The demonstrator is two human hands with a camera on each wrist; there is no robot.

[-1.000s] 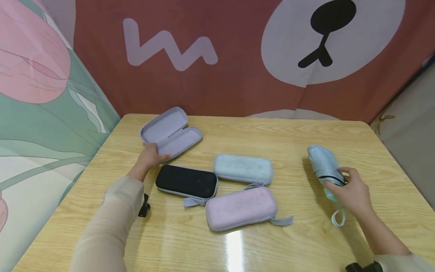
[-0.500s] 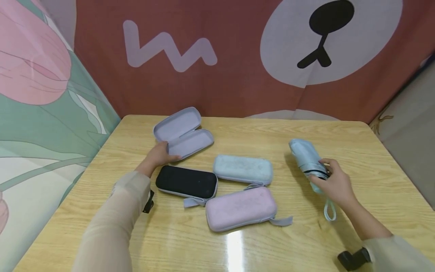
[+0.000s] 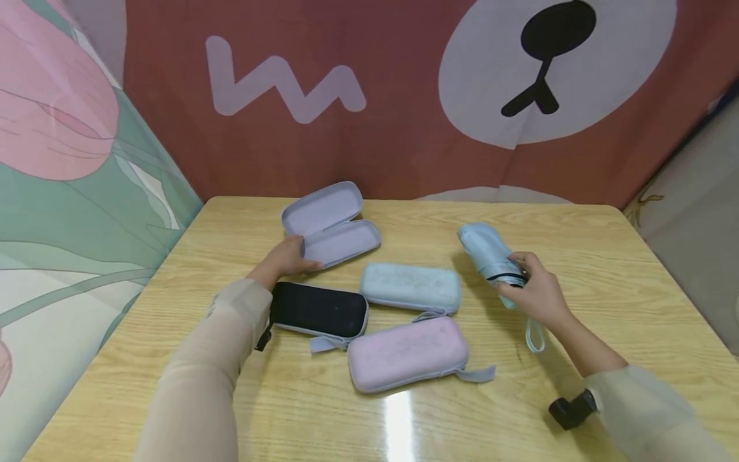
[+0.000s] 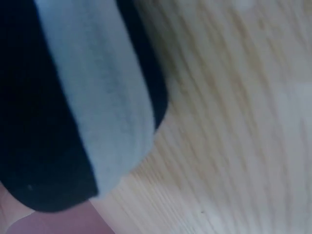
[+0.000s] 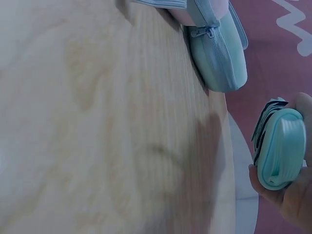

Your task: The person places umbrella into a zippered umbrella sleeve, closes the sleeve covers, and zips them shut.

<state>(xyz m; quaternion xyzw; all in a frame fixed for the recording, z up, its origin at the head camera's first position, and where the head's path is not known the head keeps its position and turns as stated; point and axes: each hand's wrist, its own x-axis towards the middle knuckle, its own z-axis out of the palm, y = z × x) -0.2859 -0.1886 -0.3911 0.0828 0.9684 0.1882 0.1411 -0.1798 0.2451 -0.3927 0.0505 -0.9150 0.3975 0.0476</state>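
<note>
My left hand [image 3: 287, 256] grips the near left end of an open lavender glasses case [image 3: 346, 240], whose lid leans back. In the left wrist view only a sliver of that hand shows, behind the close black case [image 4: 44, 122]. My right hand [image 3: 535, 292] holds a folded light-blue umbrella [image 3: 485, 250] around its lower part, with the fabric end slanting away to the upper left. A loop strap [image 3: 534, 336] hangs beneath it. In the right wrist view the umbrella's mint handle end [image 5: 282, 151] faces the camera, above the table.
Three closed zip cases lie mid-table: a black one [image 3: 320, 309], a light-blue one [image 3: 411, 287] and a pink one [image 3: 408, 354] with a ribbon tab. The wooden table [image 3: 623, 289] ends at a printed cloth backdrop [image 3: 398, 154].
My left hand has slid the open lavender case to the right along the back of the table. My right hand has carried the umbrella left and slightly farther back, towards the cases.
</note>
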